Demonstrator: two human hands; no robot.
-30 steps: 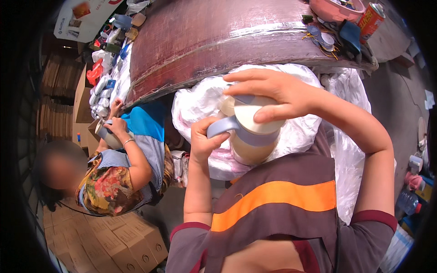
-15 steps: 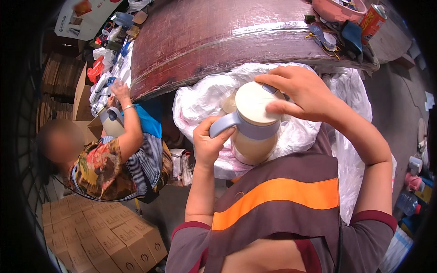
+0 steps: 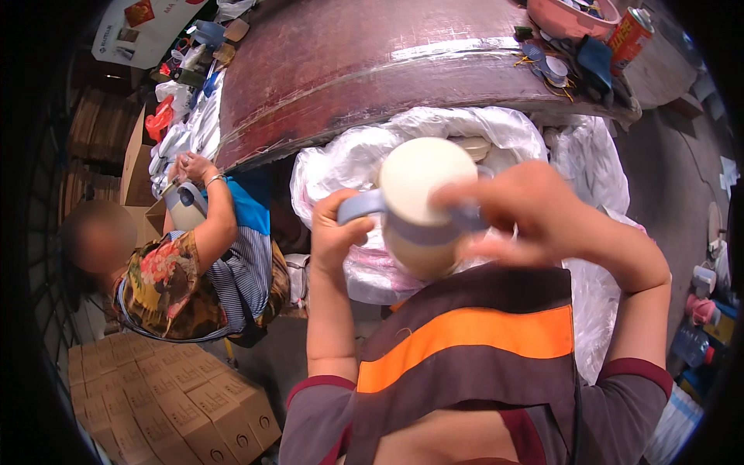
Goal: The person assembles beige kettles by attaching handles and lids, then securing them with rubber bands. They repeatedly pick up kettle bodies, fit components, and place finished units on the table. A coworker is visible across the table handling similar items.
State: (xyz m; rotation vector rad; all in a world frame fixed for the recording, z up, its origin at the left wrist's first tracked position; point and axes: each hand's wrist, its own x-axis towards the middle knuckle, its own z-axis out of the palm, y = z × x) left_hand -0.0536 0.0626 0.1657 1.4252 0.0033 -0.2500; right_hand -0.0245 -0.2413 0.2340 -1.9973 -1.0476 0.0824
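A cream jug (image 3: pixel 418 252) with a blue-grey collar and handle is held up in front of me. Its round cream lid (image 3: pixel 418 167) faces up. My left hand (image 3: pixel 333 229) is closed around the jug handle (image 3: pixel 361 205) on the left. My right hand (image 3: pixel 531 213) is at the right side of the lid and collar, its fingers smeared by motion. Whether it grips the jug cannot be told. Beneath and behind the jug lies a large clear plastic bag (image 3: pixel 337 159), with cream pieces (image 3: pixel 473 147) showing inside it.
Beyond the bag is a dark red table (image 3: pixel 349 70). A pink basin (image 3: pixel 570 19), an orange spray can (image 3: pixel 632 39) and small discs (image 3: pixel 556 68) sit at its right end. Left of me, a co-worker (image 3: pixel 170 279) handles another jug (image 3: pixel 186 209) above stacked cartons (image 3: pixel 170 403).
The jug has shifted slightly left and turned. My left hand still grips its handle. My right hand has moved down from the lid's far edge to its right side.
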